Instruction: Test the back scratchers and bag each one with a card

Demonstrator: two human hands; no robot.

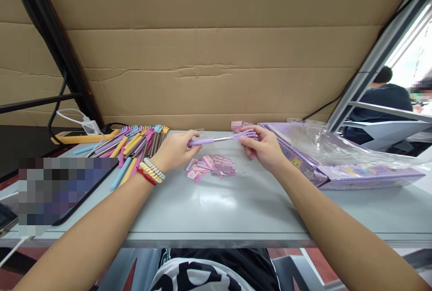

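Observation:
A purple back scratcher (216, 139) with a metal middle section is held level above the table. My left hand (180, 147) pinches its handle end between thumb and fingers. At the claw end, my right hand (262, 147) has its fingers closed around the purple prongs; a small pink piece shows under those fingers, and I cannot tell whether it is held. Below the scratcher lies a loose pile of small pink printed cards (212, 165). More pink cards (238, 125) rest behind my right hand. Left of my left hand is a heap of coloured back scratchers (130, 144).
A purple printed box (364, 177) with clear plastic over it stands on the right. At left are a tablet-like device (67, 196), a white charger (90, 124) and a yellow-edged object (77, 138). Cardboard (216, 47) walls the back. A person (384, 102) sits beyond the right-hand frame.

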